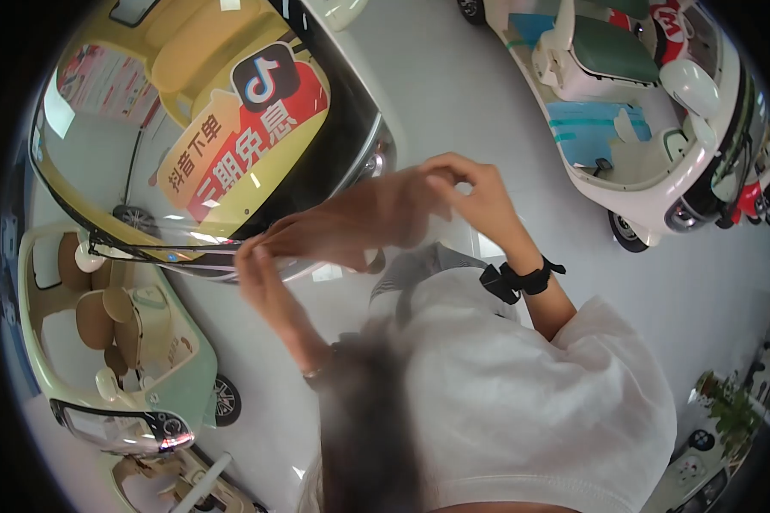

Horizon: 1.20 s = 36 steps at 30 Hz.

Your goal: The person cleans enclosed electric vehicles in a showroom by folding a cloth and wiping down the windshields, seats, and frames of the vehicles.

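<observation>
A brown cloth (351,224) hangs in the air between a person's two bare hands, above the floor (453,81) and close in front of a yellow vehicle (175,64). It seems likely to be light and limp, a soft sheet that would fold or sag wherever it is not supported, with little risk of breaking. Its surface does not look slick, though blur makes that uncertain. The best hold is probably a pinch at each end or corner, which would keep it spread; gripped in the middle, it would likely bunch up.

The left hand (269,286) is mostly closed, fingers bent over the cloth's left end. The right hand (475,192) has thumb and forefinger curled together at the other end, a gap showing inside the curl, with the cloth between the tips.

The cloth is plain, a muted reddish brown, with no pattern to be made out. It is longer than it is deep, loosely gathered by the left hand and fuller toward the right, where its lower edge droops unevenly. Blur hides its weave and exact outline, and whether it touches the vehicle cannot be told.
</observation>
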Available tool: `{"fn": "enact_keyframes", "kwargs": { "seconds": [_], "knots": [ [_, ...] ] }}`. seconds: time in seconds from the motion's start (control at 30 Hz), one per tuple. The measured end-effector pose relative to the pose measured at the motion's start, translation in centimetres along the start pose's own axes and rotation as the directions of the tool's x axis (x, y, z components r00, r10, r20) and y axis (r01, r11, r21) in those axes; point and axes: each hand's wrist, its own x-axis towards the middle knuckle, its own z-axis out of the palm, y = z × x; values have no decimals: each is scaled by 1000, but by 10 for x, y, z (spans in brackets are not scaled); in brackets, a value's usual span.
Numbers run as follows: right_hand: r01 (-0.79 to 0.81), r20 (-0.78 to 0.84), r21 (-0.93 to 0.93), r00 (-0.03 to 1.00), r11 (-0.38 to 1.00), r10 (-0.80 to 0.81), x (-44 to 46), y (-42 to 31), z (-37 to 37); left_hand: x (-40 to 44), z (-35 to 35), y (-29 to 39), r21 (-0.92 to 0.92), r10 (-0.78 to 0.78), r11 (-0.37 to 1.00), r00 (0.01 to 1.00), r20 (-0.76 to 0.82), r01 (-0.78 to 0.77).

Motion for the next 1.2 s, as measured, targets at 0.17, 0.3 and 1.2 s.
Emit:
{"fn": "enact_keyframes", "kwargs": {
  "seconds": [0.17, 0.3, 1.2],
  "knots": [
    [-75, -31, -111, 997, 991, 72, 16, 16, -24, 26, -43, 4, 72, 140, 989, 970, -197, -128],
    [-16, 8, -41, 1000, 999, 16, 27, 41, -31, 50, -54, -2, 161, 220, 970, 936, -275, -181],
    [-64, 253, 707, 953, 705, -168, 356, -16, 41, 311, -7, 2, 223, 366, 930, 770, -522, -291]
  ]
}}
